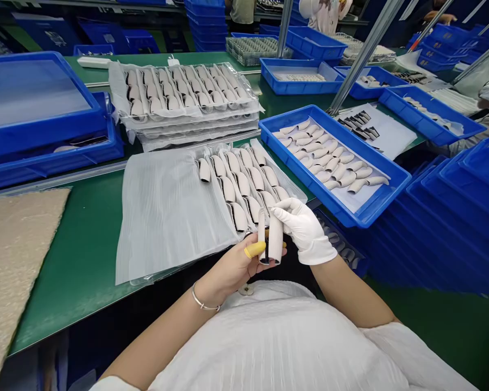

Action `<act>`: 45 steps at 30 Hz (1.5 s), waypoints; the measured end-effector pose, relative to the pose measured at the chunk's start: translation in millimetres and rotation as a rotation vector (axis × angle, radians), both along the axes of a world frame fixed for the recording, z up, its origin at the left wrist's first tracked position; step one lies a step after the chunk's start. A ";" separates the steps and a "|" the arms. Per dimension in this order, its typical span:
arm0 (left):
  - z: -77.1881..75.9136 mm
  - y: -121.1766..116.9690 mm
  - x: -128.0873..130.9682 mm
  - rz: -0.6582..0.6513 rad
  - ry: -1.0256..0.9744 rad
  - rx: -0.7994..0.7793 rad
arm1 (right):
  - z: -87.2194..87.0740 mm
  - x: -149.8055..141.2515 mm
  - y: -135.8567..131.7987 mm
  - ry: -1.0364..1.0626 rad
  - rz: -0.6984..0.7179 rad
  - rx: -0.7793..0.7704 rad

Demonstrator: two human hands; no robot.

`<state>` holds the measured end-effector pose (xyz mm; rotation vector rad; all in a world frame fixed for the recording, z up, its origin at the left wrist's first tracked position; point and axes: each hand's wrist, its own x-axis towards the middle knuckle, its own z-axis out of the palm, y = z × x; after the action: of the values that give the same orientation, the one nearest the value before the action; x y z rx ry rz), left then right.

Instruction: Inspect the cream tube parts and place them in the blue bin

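Note:
My left hand (250, 257), with a yellow finger cot on it, is closed around white, finely ribbed curved shell pieces with dark inner sides. A narrow piece (261, 231) and a wider piece (276, 239) stand side by side in it. My right hand (303, 225), in a white glove, pinches the upper end of the wider piece. Just beyond both hands lies a translucent foam sheet (167, 206) with pockets, where rows of similar shell pieces (241, 184) sit. One more shell (204, 170) is at the row's far left. What kind of part these are, I cannot tell.
To the right, a blue tray (364, 220) holds many loose shells. Stacked filled foam sheets (183, 122) stand behind. Blue bins (41, 114) and a tan foamy sheet (16, 260) occupy the left. A metal post (364, 57) rises behind the tray; co-workers are farther back.

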<state>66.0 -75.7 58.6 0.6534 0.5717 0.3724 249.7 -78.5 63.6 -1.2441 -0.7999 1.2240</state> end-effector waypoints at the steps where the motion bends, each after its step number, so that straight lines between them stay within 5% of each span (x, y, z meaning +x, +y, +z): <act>1: 0.3 0.0 0.1 0.007 0.003 -0.011 | -0.3 -0.9 -0.3 0.001 -0.001 0.001; 13: -0.3 -1.1 -2.1 0.020 -0.013 -0.047 | 0.6 -8.5 0.0 -0.013 -0.011 -0.011; 28: 6.4 -3.6 -0.3 -0.018 0.099 0.101 | 4.6 -10.5 -6.3 -0.081 -0.017 -0.005; 38: 2.2 -0.6 5.7 0.021 0.211 0.240 | 16.7 0.6 -2.8 -0.556 0.294 0.130; 45: -5.0 -1.0 4.0 -0.018 -0.079 -0.088 | -2.3 -3.5 -5.4 -0.094 0.145 0.066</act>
<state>70.0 -76.7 53.6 0.5568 0.5040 0.3523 246.2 -83.9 61.3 -1.2131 -1.0067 1.2518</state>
